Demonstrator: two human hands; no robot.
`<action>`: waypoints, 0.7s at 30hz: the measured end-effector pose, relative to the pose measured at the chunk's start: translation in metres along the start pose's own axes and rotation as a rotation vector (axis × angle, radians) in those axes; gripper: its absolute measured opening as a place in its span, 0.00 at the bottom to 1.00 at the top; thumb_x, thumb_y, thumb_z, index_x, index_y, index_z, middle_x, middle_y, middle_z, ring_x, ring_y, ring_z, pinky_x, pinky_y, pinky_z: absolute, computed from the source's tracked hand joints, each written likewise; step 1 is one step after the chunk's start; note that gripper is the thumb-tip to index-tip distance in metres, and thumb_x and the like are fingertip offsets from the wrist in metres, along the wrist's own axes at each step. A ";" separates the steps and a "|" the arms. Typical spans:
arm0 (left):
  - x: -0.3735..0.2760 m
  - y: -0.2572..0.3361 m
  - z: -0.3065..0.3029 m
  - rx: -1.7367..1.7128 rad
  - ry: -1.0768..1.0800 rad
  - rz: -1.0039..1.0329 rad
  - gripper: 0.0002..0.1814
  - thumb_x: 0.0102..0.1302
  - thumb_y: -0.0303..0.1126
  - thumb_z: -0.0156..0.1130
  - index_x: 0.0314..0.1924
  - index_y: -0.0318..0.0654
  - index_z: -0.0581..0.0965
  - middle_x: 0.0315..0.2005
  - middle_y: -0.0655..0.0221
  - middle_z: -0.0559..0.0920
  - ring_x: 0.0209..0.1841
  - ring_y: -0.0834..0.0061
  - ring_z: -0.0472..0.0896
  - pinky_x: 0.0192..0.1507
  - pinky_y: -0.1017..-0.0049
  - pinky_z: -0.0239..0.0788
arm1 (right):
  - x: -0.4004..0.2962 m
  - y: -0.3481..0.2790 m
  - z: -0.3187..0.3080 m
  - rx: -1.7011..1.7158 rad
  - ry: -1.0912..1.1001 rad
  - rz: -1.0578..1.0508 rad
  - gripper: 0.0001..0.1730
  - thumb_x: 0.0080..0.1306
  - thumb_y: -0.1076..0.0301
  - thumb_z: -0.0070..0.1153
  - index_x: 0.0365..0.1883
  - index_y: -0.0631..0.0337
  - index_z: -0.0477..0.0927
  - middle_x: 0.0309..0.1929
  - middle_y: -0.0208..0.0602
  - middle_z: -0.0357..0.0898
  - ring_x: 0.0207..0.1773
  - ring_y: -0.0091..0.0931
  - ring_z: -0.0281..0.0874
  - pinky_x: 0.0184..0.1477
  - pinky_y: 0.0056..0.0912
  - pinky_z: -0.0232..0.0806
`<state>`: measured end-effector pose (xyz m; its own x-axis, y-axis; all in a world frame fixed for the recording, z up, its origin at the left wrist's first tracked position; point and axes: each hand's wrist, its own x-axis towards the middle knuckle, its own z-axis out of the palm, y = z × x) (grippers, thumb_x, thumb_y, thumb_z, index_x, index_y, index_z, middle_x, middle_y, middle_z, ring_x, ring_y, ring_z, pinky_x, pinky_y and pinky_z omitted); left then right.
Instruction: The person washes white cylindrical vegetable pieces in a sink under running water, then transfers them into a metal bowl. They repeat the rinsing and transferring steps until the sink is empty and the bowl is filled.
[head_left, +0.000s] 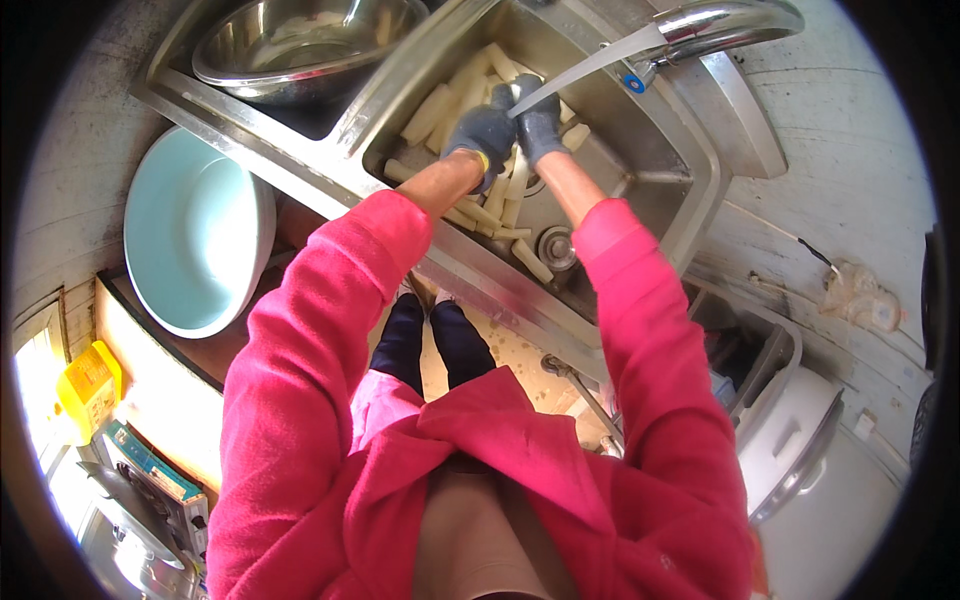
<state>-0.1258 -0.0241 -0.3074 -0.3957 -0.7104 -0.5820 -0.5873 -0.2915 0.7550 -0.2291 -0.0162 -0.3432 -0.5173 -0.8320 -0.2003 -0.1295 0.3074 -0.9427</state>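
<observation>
My left hand (484, 131) and my right hand (538, 116), both in dark grey gloves, are close together in a stainless steel sink basin (645, 157). Water runs from the chrome faucet (697, 34) onto them. Both are closed around something pale, seemingly a peeled root vegetable piece, mostly hidden by the gloves and the water. Pale peeled root vegetable sticks (431, 112) lie under and around the hands, and more (517, 184) lie nearer the front wall. A single piece (532, 260) rests beside the round metal drain strainer (557, 247).
A steel bowl (300, 56) leans in the left basin. Below it stands a light blue plastic tub (199, 232). A yellow container (90, 386) is at the far left. A grey bin (765, 345) and a white lidded pot (787, 435) stand right of the sink.
</observation>
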 end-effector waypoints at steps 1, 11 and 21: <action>0.000 0.001 -0.004 0.007 -0.028 -0.029 0.26 0.68 0.50 0.40 0.44 0.34 0.76 0.42 0.47 0.80 0.46 0.52 0.78 0.47 0.62 0.69 | 0.006 0.002 -0.008 -0.313 -0.056 -0.212 0.17 0.64 0.58 0.44 0.27 0.60 0.79 0.23 0.36 0.78 0.23 0.28 0.72 0.29 0.35 0.64; -0.040 0.013 -0.066 0.364 0.334 0.409 0.17 0.62 0.47 0.55 0.34 0.42 0.82 0.32 0.52 0.81 0.39 0.52 0.79 0.43 0.62 0.69 | -0.101 0.079 -0.077 -1.430 -1.219 0.007 0.23 0.60 0.52 0.53 0.40 0.63 0.82 0.43 0.51 0.80 0.47 0.44 0.78 0.49 0.42 0.68; -0.033 -0.006 -0.160 0.245 0.792 0.501 0.12 0.59 0.38 0.59 0.39 0.41 0.80 0.36 0.55 0.82 0.40 0.54 0.80 0.43 0.64 0.71 | -0.071 0.030 -0.061 -1.197 -1.040 -0.203 0.24 0.56 0.46 0.56 0.37 0.59 0.81 0.37 0.47 0.81 0.40 0.43 0.79 0.44 0.41 0.69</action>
<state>0.0040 -0.1016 -0.2438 -0.1019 -0.9679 0.2298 -0.6464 0.2400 0.7243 -0.2485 0.0803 -0.3414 0.3004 -0.6869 -0.6618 -0.9388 -0.0904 -0.3323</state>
